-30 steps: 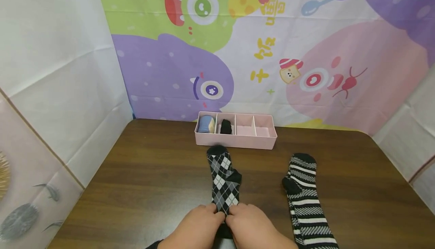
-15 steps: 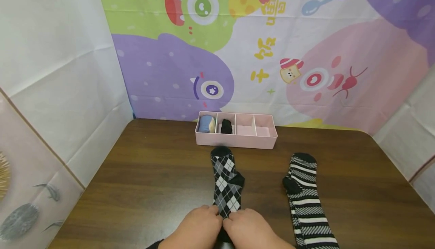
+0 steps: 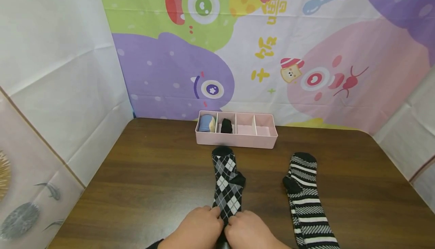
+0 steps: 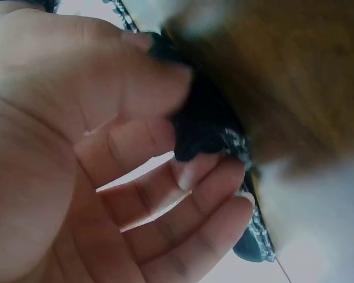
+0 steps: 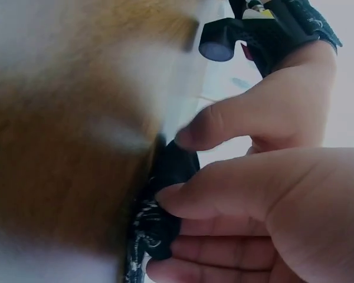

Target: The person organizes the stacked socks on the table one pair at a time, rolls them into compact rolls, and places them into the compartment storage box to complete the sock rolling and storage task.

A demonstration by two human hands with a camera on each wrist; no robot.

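A black, grey and white argyle sock (image 3: 227, 188) lies lengthwise on the table, its black toe toward the pink box. My left hand (image 3: 200, 224) pinches the sock's near end on its left side, and my right hand (image 3: 249, 228) grips the same end from the right. In the left wrist view, the thumb and fingers of the left hand (image 4: 135, 135) hold the dark sock cuff (image 4: 203, 118). The right wrist view has the right hand's (image 5: 242, 194) thumb and fingers on the black cuff (image 5: 174, 168). Most of the cuff is hidden behind the hands in the head view.
A pink divided box (image 3: 234, 139) stands at the table's back edge. A rolled blue sock (image 3: 205, 123) and a small black bundle (image 3: 226, 126) sit in its two left compartments. On the right lies a striped black-and-white sock (image 3: 310, 203). A cartoon cloth (image 3: 176, 71) hangs behind.
The argyle sock has shifted slightly to the right, with both hands still on its near end. Less of the black cuff shows below the hands. The box and striped sock stay put.
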